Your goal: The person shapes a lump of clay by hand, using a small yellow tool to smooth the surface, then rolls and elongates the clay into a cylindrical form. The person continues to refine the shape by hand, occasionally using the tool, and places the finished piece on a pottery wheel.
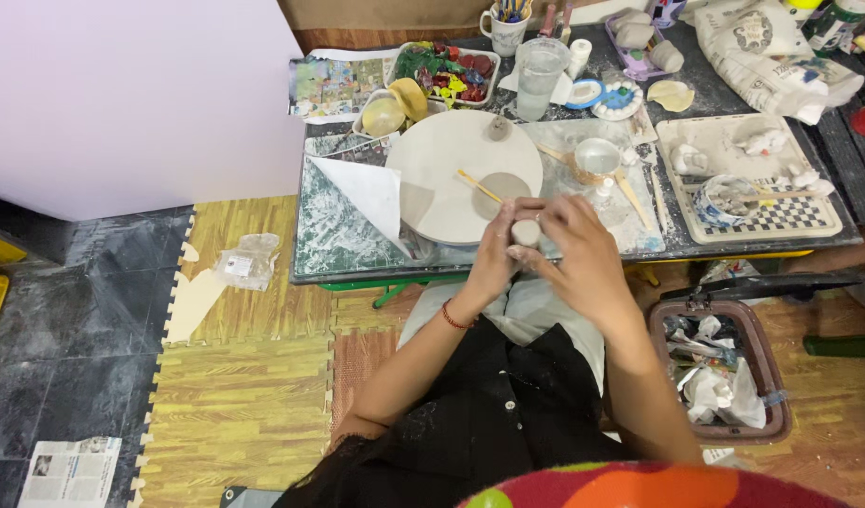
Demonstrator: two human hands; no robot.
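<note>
At the near edge of the low work table (pixel 329 268), just in front of the round white board (pixel 442 169), both hands meet above the person's lap. Left hand (pixel 494 256) and right hand (pixel 578 254) close together on a small pale clay lump (pixel 526 231), fingers wrapped round its sides. On the board lie a flat grey clay disc (pixel 508 188) and a thin wooden stick (pixel 478 185), touching the disc's left edge.
</note>
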